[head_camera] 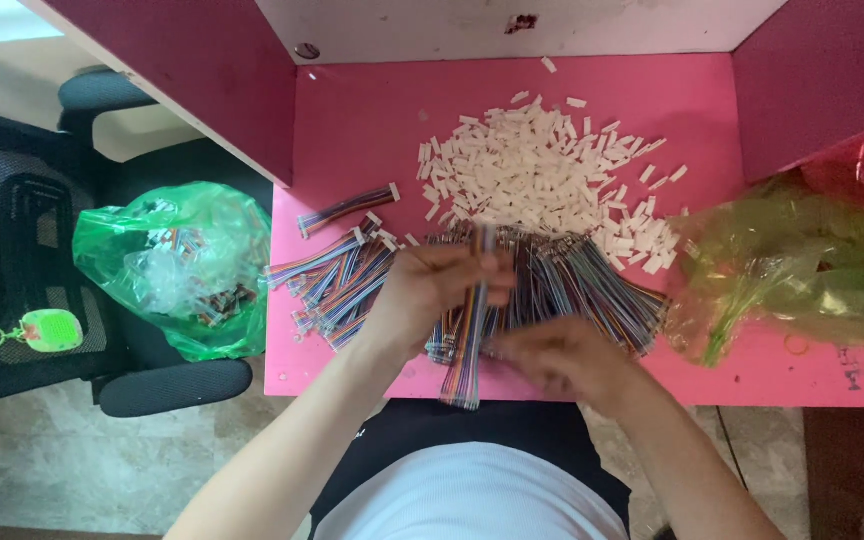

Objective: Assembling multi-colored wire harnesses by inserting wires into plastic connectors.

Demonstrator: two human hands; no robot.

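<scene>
Near the front edge of the pink desk (352,120), a flat multicoloured ribbon cable (467,345) hangs upright between 2 hands. The left hand (432,290) has its fingers curled closed around the cable's upper end; the right hand (562,355) is blurred, so I cannot tell whether its fingers grip the cable or only brush it.

Judging by how things lie, the work looks partly done: a fan of cables with white ends (337,275) lies left of the hands, while a thicker heap of bare-ended cables (592,280) spreads to the right, and a large pile of loose white plastic housings (542,170) sits behind, well stocked.

1 separate cable bundle (347,210) lies apart, further back. Off the desk's left side, a green plastic bag (177,265) rests on a black chair (12,250); another green bag (802,275) crowds the right corner, touching the bare-ended heap.
</scene>
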